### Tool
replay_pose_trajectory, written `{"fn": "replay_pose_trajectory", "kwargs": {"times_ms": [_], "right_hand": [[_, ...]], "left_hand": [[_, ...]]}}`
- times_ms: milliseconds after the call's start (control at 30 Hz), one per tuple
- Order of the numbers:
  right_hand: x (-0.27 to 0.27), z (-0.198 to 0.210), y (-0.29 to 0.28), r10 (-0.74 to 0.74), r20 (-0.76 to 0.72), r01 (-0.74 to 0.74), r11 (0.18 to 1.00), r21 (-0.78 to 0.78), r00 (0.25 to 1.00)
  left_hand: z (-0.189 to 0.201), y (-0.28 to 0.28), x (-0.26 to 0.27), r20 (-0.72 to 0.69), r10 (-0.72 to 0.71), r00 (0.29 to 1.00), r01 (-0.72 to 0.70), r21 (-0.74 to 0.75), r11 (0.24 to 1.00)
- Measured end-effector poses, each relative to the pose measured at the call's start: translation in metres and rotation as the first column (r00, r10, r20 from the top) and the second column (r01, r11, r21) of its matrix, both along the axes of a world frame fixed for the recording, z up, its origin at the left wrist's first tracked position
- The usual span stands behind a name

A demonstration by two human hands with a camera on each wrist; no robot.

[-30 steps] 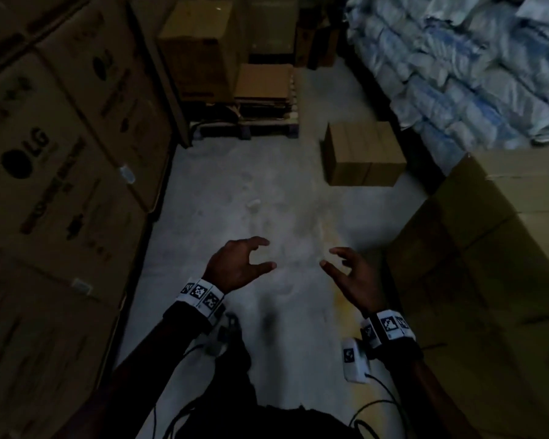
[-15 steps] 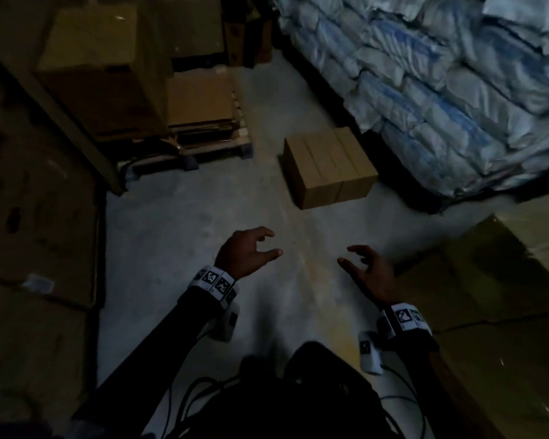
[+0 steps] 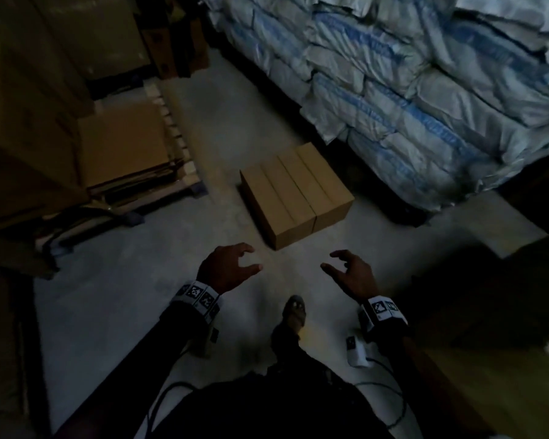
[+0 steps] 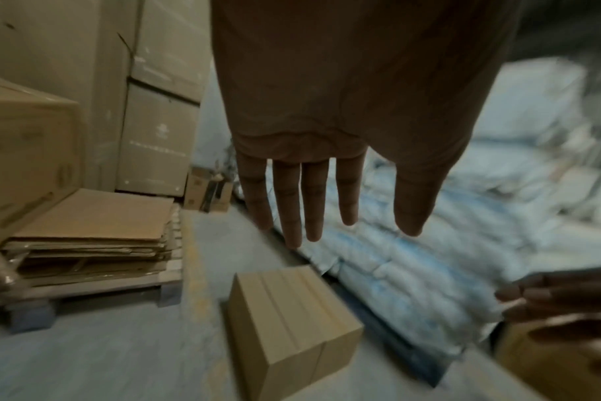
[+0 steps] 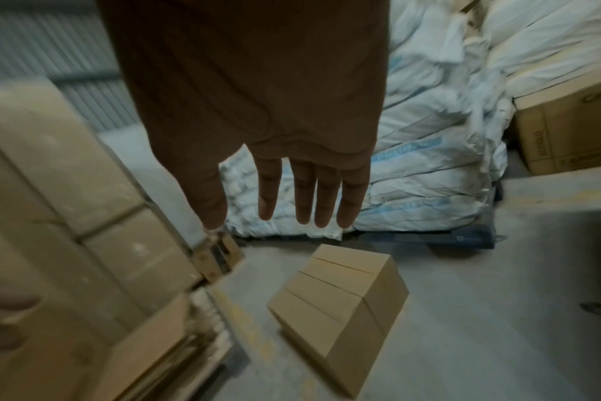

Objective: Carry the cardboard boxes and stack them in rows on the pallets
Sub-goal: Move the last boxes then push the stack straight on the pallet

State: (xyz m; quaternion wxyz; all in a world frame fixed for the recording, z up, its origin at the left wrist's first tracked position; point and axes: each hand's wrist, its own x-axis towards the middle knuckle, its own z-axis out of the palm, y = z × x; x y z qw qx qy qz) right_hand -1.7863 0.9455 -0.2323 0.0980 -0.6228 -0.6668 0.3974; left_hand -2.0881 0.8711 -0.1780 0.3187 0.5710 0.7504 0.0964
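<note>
Hands are empty now. The left hand [image 3: 227, 267] and the right hand [image 3: 351, 274] hang in the air over the floor [image 3: 114, 280], fingers spread and a little bent, holding nothing. The cardboard box [image 3: 295, 193] sits on the floor just ahead of them, near the big pile of sacks [image 3: 409, 90]. I think the step in hand is walking up to get this box. Next, both hands need to go down, one on each side, and lift it. The box is brown and smooth, with flat sides and sharp corners, and lines run across its top. The sacks look soft and crinkly, white with blue stripes. A wooden pallet [image 3: 184, 167] with flat cardboard sheets [image 3: 121, 144] waits on the left.
</note>
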Motion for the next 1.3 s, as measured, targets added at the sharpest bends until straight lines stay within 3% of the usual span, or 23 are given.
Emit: {"fn": "replay_pose_trajectory", "kwargs": {"times_ms": [133, 300, 467, 700, 900, 1067, 1200, 1300], "right_hand": [[-0.027, -0.022, 0.118, 0.046, 0.068, -0.043, 0.998, -0.047, 0.997], [-0.06, -0.08, 0.236, 0.146, 0.213, -0.089, 0.963, -0.255, 0.966], [-0.09, -0.159, 0.318, 0.134, 0.312, 0.004, 0.914, -0.405, 0.94], [-0.123, -0.313, 0.402, 0.116, 0.363, 0.07, 0.885, -0.46, 0.925], [-0.138, -0.457, 0.455, 0.075, 0.382, 0.099, 0.904, -0.416, 0.921], [-0.132, -0.542, 0.476, 0.066, 0.392, 0.065, 0.948, -0.311, 0.917], [-0.124, -0.576, 0.472, 0.042, 0.428, 0.02, 0.99, -0.138, 0.903], [-0.122, -0.589, 0.458, 0.011, 0.452, -0.006, 1.0, -0.012, 0.892]], "left_hand": [[-0.015, 0.108, -0.016, 0.029, -0.005, 1.0, 0.007, -0.074, 0.997], [-0.076, 0.209, -0.037, 0.084, 0.051, 0.995, -0.034, -0.194, 0.981], [-0.176, 0.285, -0.06, 0.196, 0.184, 0.963, -0.105, -0.355, 0.929], [-0.352, 0.355, -0.079, 0.18, 0.036, 0.983, 0.076, -0.576, 0.814], [-0.506, 0.387, -0.066, 0.154, 0.145, 0.977, -0.012, -0.645, 0.764], [-0.605, 0.415, -0.044, 0.11, 0.198, 0.974, -0.087, -0.626, 0.775], [-0.656, 0.43, -0.031, 0.11, 0.183, 0.977, -0.078, -0.614, 0.785], [-0.662, 0.427, -0.025, 0.152, 0.204, 0.967, -0.082, -0.571, 0.817]]}}
